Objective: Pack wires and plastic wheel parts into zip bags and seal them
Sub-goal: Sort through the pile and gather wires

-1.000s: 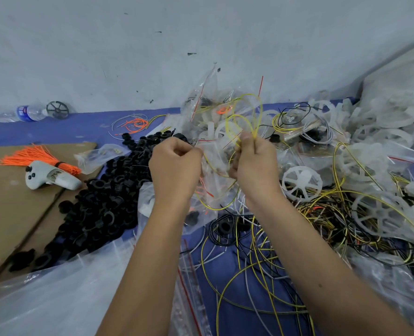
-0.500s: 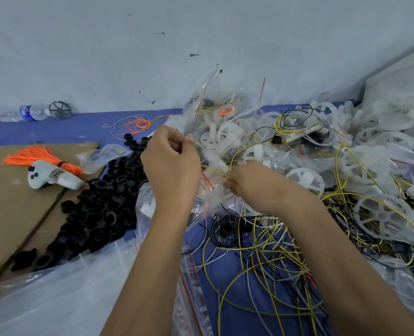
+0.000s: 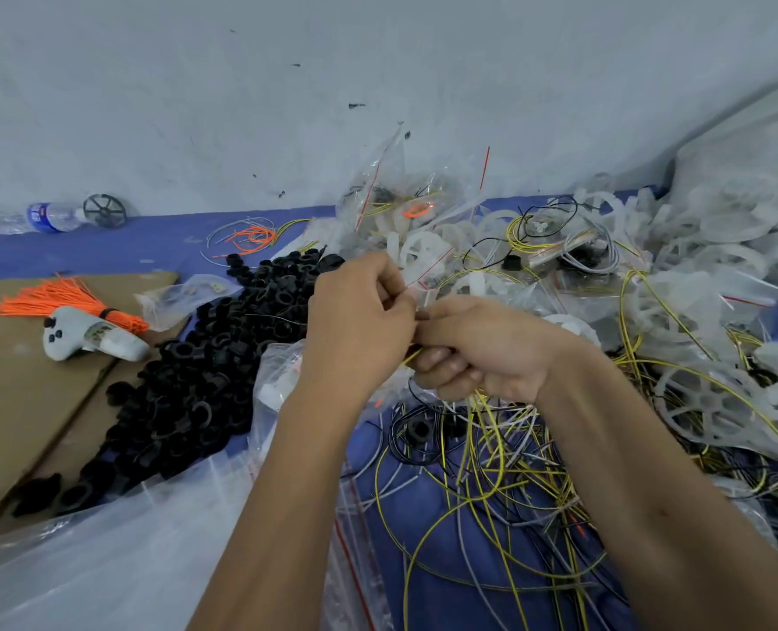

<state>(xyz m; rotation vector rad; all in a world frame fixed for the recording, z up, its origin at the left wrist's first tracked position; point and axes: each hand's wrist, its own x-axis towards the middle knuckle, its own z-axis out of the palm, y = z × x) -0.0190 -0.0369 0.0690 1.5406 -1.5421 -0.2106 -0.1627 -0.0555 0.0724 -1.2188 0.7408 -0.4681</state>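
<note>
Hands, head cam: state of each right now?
Left hand: closed, pinching the top edge of a clear zip bag.
Right hand: closed, fingers curled round a yellow wire at the bag's mouth.

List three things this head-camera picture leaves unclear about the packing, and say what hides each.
1. Zip bag, head view: whether its seal is closed, hidden by the left hand.
2. Yellow wire: how much is bagged, covered by the right hand.
3. Water bottle: label too small and blurred to read.
</note>
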